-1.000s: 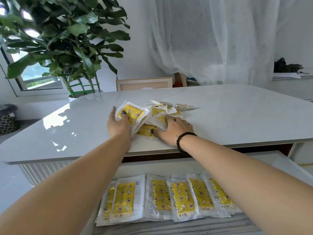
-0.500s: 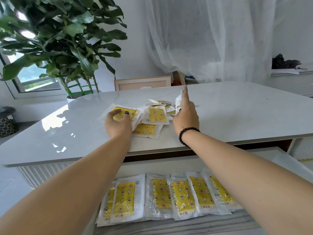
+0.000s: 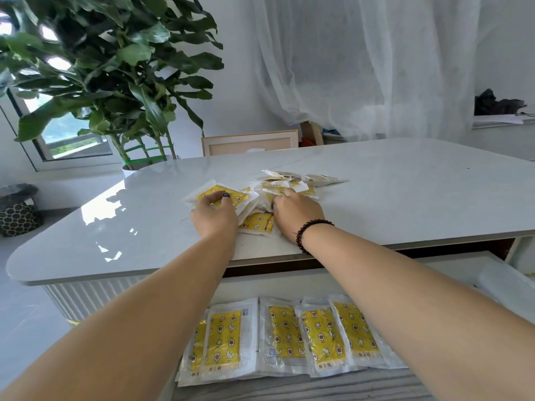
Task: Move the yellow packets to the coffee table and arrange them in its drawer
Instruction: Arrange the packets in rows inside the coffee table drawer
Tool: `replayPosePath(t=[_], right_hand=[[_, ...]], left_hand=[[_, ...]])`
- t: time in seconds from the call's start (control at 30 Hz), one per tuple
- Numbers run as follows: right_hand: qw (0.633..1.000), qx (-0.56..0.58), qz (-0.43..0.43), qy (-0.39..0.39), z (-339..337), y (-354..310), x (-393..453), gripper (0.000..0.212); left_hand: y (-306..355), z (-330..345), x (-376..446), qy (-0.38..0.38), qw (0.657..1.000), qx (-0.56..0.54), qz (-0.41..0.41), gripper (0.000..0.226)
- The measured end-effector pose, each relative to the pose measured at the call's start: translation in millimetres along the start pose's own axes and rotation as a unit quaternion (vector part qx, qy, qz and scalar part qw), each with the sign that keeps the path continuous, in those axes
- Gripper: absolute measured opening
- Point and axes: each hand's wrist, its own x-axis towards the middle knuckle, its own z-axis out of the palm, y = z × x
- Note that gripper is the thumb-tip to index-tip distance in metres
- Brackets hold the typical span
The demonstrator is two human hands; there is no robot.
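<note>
Both hands are out on the pile: the left hand (image 3: 214, 216) lies over a yellow-printed, clear-edged plastic packet (image 3: 221, 195) at the pile's left side, fingers curled onto it with a dark-painted nail showing on top, and the right hand (image 3: 298, 214), a dark beaded bracelet (image 3: 311, 233) on its wrist, has its fingers bent down into the middle of the loose heap of yellow packets (image 3: 260, 204), though whether it actually grips one there I cannot tell. Nearest the camera, under the forearms, a row of flat yellow packets (image 3: 285, 334) lies side by side, edges overlapping, in the open white drawer (image 3: 289, 283), on a grey wood-grain bottom. Above the drawer comes the glossy white coffee table top (image 3: 405, 192), and the heap sits on it near its front edge, one packet (image 3: 257, 222) lying flat between the two hands. Behind the table, a pale wooden frame (image 3: 250, 141) stands on edge. On the left rises a big green leafy potted plant (image 3: 115, 68) before a window (image 3: 66, 134). Sheer white curtains (image 3: 362, 68) hang at the back. Far left on the floor, a dark patterned basket (image 3: 18, 217).
</note>
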Motion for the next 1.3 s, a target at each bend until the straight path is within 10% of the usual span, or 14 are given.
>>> replayPosePath(t=[0.33, 0.83, 1.3], right_hand=[[0.972, -0.180, -0.150, -0.017, -14, -4, -15, 0.024], [0.979, -0.175, -0.091, -0.045, -30, -41, -18, 0.024], [0.966, 0.181, 0.094, 0.157, -100, -12, -30, 0.023]], left_hand=[[12, -21, -19, -0.002, 0.999, 0.043, -0.012, 0.025], [74, -69, -78, -0.042, 0.997, -0.002, -0.063, 0.027], [85, -110, -99, -0.150, 0.974, 0.026, -0.167, 0.005]])
